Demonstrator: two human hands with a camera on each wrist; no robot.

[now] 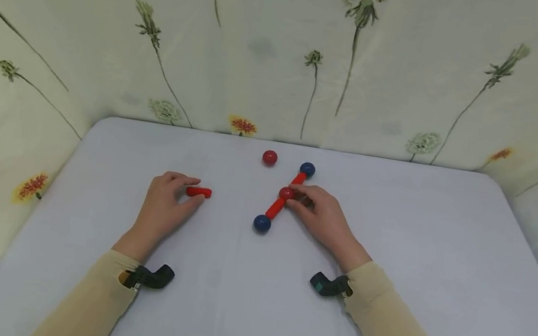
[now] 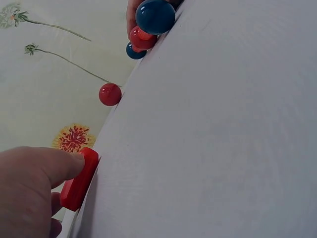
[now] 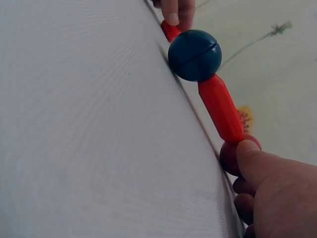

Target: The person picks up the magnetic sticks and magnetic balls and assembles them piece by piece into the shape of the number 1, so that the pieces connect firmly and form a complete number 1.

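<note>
Between thumb and fingers, my left hand (image 1: 167, 201) pinches a short red rod (image 1: 198, 192) at the tabletop; the left wrist view shows the thumb on the same red rod (image 2: 80, 181). My right hand (image 1: 321, 216) grips the middle red ball (image 1: 286, 193) of a joined piece. From that ball one red rod (image 1: 275, 208) runs to a near blue ball (image 1: 262, 224), and another red rod (image 1: 299, 179) runs to a far blue ball (image 1: 308, 169). In the right wrist view the near blue ball (image 3: 194, 55) shows a groove across it.
A loose red ball (image 1: 269, 158) lies near the table's back edge, left of the far blue ball. A white cloth covers the table (image 1: 221, 316). Behind it hangs a flower-patterned curtain (image 1: 264, 41). Each wrist carries a dark camera mount.
</note>
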